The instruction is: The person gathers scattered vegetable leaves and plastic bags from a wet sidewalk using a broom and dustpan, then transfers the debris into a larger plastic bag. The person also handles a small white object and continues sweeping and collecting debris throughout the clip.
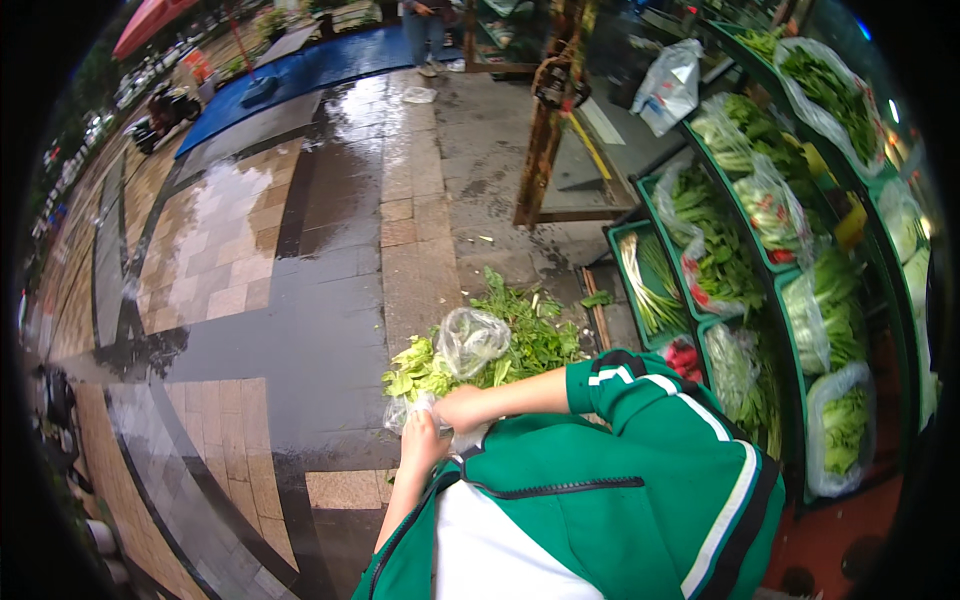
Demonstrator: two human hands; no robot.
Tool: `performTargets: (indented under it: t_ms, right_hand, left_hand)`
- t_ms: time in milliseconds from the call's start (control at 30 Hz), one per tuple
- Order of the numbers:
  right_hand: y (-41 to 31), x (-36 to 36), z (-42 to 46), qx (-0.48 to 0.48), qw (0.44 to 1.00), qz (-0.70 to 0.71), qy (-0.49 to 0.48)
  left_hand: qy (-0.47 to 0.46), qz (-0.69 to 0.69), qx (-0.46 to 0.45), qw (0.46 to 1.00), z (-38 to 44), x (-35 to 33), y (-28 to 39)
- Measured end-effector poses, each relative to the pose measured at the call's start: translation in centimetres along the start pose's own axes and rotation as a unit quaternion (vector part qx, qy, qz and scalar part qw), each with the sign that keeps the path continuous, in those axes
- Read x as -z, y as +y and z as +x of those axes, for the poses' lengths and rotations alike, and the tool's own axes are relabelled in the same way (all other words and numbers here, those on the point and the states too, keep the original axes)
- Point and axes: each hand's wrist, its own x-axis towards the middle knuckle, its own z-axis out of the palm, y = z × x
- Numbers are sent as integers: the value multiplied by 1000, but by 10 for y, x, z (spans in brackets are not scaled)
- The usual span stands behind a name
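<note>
My left hand [422, 439] pinches a clear plastic bag [395, 415] in front of my body. Close against it, my right hand [460, 408] is curled at the same bag, its fingertips partly hidden. Pale green leafy lettuce [414, 373] lies just beyond my hands. A second clear plastic bag [472, 341], puffed up and crumpled, rests on the greens past my right hand. Loose leaves and stems [536, 330] form a heap on the ground, partly covered by my right forearm.
To the right, tiered shelving holds green crates of bagged leafy vegetables [716, 247], scallions [645, 285] and red radishes [681, 358]. A rusty post [551, 142] rises ahead. Wet paving [322, 315] stretches left. A person [425, 37] stands far off by a blue mat [330, 64].
</note>
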Motion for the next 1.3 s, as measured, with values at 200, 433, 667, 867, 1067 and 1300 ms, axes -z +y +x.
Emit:
performTargets:
  t_ms: [200, 433, 667, 867, 1067, 1300]
  right_hand:
    - [13, 17, -10, 91, 978, -8, 186]
    - [17, -23, -6, 29, 830, 495, 254]
    - [26, -37, -14, -51, 897, 271, 345]
    - [30, -44, -10, -94, 748, 593, 281]
    - [28, -33, -31, 1, 828, 427, 364]
    - [91, -34, -15, -110, 680, 539, 485]
  left_hand:
    - [-61, -448, 150, 879, 4, 1, -12]
    - [-79, -694, 167, 696, 8, 35, 22]
    - [-77, -508, 209, 832, 6, 6, -12]
    - [-54, -341, 187, 920, 28, 12, -4]
    - [36, -836, 216, 503, 22, 20, -47]
    - [-284, -774, 260, 503, 4, 43, -30]
